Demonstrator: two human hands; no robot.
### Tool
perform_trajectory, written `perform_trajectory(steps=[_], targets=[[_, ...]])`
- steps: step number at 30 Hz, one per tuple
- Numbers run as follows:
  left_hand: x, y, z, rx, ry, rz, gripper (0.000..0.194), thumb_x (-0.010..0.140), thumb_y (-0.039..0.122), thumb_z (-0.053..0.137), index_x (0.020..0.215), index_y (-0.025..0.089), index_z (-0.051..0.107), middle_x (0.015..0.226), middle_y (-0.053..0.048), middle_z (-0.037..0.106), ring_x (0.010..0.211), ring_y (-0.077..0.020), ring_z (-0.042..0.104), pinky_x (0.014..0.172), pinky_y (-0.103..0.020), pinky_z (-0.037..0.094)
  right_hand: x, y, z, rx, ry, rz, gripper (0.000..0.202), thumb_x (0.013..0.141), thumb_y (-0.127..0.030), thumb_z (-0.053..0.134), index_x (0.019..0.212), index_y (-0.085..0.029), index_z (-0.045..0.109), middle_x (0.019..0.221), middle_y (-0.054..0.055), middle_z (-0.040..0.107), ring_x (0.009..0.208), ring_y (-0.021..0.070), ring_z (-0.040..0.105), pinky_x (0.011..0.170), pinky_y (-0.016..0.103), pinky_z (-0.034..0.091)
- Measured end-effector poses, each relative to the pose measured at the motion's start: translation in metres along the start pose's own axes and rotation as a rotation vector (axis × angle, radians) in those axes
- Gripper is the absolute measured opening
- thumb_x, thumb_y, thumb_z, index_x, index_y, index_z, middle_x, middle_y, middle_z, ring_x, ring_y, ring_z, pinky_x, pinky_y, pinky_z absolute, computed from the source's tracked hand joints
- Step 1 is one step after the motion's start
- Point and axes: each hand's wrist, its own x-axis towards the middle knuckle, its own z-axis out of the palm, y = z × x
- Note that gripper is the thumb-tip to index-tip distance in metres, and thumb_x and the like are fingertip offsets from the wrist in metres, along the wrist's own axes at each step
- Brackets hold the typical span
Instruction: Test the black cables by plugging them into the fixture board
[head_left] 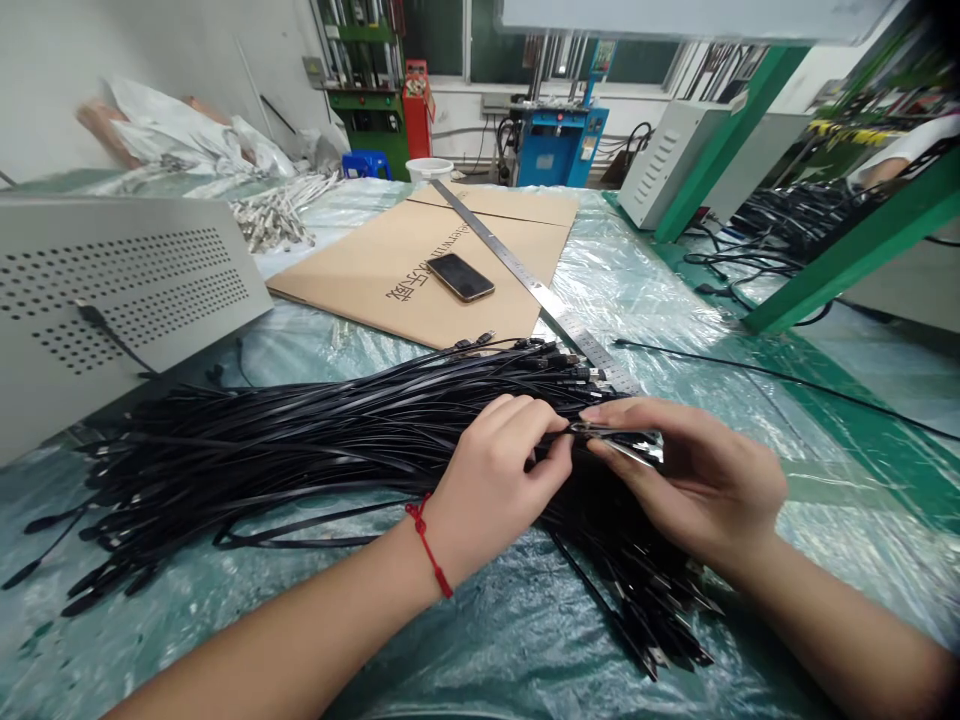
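My left hand (499,475), with a red cord bracelet at the wrist, is closed in a pinch on the end of a black cable (561,432). Small metal snips (626,447) are gripped between the thumb and fingers of my right hand (701,485), their tip touching or very near that cable end. Fingers partly hide both the tip and the cable end. Under and to the left of my hands lies a thick heap of black cables (315,430) with plugs at both ends. More cable ends with metal plugs (660,620) fan out below my right hand.
Beyond the heap, a steel ruler (495,245) and a phone (459,277) lie on flat cardboard (360,285). A perforated grey metal box (127,310) stands left. A green frame post (847,255) rises right, with a co-worker's arm (892,165) behind it.
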Motion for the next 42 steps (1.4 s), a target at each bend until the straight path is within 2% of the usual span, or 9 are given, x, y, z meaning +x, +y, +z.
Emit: perform_trajectory(steps=[3, 10, 13, 16, 18, 20, 37, 40, 42], targets=[[0.0, 0.002, -0.002, -0.029, 0.016, 0.013, 0.007, 0.092, 0.012, 0.061, 0.09, 0.019, 0.062, 0.076, 0.001, 0.06, 0.07, -0.014, 0.054, 0.071, -0.028, 0.047, 0.002, 0.001, 0.001, 0.084, 0.078, 0.13, 0.03, 0.09, -0.018, 0.074, 0.116, -0.027, 0.062, 0.107, 0.005, 0.07, 0.098, 0.0231, 0.071, 0.089, 0.04, 0.062], [-0.003, 0.001, -0.004, 0.003, 0.007, 0.162, 0.02, 0.098, 0.015, 0.057, 0.116, 0.02, 0.064, 0.086, -0.003, 0.065, 0.079, -0.0153, 0.058, 0.077, -0.031, 0.051, 0.014, -0.003, -0.003, 0.207, 0.06, 0.284, 0.023, 0.091, -0.028, 0.075, 0.109, -0.023, 0.061, 0.102, 0.005, 0.071, 0.078, 0.0168, 0.072, 0.066, 0.024, 0.063], [-0.005, -0.001, -0.004, 0.024, 0.019, 0.191, 0.016, 0.097, 0.016, 0.059, 0.112, 0.018, 0.065, 0.087, -0.003, 0.066, 0.08, -0.0152, 0.058, 0.076, -0.031, 0.051, 0.011, -0.004, -0.003, 0.161, 0.084, 0.217, 0.024, 0.09, -0.02, 0.074, 0.111, -0.024, 0.062, 0.101, 0.004, 0.071, 0.083, 0.0186, 0.072, 0.072, 0.029, 0.063], [-0.006, -0.002, -0.004, 0.051, 0.015, 0.2, 0.012, 0.098, 0.016, 0.059, 0.108, 0.017, 0.065, 0.086, -0.004, 0.066, 0.079, -0.0153, 0.057, 0.074, -0.031, 0.05, 0.005, -0.007, -0.006, 0.047, 0.115, -0.028, 0.039, 0.082, -0.01, 0.077, 0.115, -0.025, 0.064, 0.101, 0.005, 0.071, 0.09, 0.0234, 0.071, 0.08, 0.039, 0.063], [-0.006, -0.002, -0.003, 0.066, 0.007, 0.193, 0.011, 0.099, 0.017, 0.057, 0.107, 0.017, 0.064, 0.087, -0.004, 0.067, 0.079, -0.0156, 0.057, 0.074, -0.032, 0.05, 0.003, -0.011, -0.008, -0.033, 0.065, -0.166, 0.046, 0.077, -0.006, 0.079, 0.116, -0.025, 0.065, 0.099, 0.005, 0.073, 0.09, 0.0257, 0.072, 0.077, 0.041, 0.063], [-0.006, -0.003, -0.003, 0.078, 0.005, 0.182, 0.01, 0.099, 0.017, 0.056, 0.105, 0.017, 0.064, 0.086, -0.004, 0.066, 0.078, -0.0157, 0.057, 0.074, -0.032, 0.05, 0.004, -0.014, -0.01, -0.099, 0.005, -0.214, 0.046, 0.076, -0.006, 0.08, 0.116, -0.026, 0.067, 0.098, 0.005, 0.074, 0.089, 0.0263, 0.073, 0.074, 0.04, 0.064], [-0.008, -0.006, -0.001, 0.115, -0.042, 0.187, 0.012, 0.101, 0.018, 0.053, 0.101, 0.017, 0.064, 0.086, -0.005, 0.067, 0.077, -0.0159, 0.056, 0.074, -0.033, 0.049, 0.017, -0.024, -0.015, -0.205, -0.104, -0.272, 0.04, 0.082, -0.008, 0.076, 0.116, -0.028, 0.068, 0.09, 0.002, 0.075, 0.079, 0.0244, 0.074, 0.07, 0.038, 0.065], [-0.008, -0.006, -0.001, 0.118, -0.047, 0.187, 0.011, 0.1, 0.017, 0.053, 0.102, 0.017, 0.064, 0.086, -0.005, 0.067, 0.078, -0.0162, 0.056, 0.075, -0.033, 0.049, 0.013, -0.021, -0.015, -0.171, -0.123, -0.239, 0.036, 0.083, -0.007, 0.075, 0.113, -0.027, 0.068, 0.09, 0.002, 0.074, 0.079, 0.0231, 0.073, 0.071, 0.036, 0.065], [-0.007, -0.005, -0.001, 0.106, -0.032, 0.186, 0.01, 0.1, 0.017, 0.055, 0.103, 0.016, 0.064, 0.086, -0.005, 0.066, 0.078, -0.016, 0.056, 0.074, -0.033, 0.049, 0.008, -0.017, -0.013, -0.128, -0.067, -0.162, 0.034, 0.084, -0.009, 0.076, 0.111, -0.026, 0.068, 0.092, 0.003, 0.073, 0.082, 0.023, 0.073, 0.074, 0.035, 0.064]])
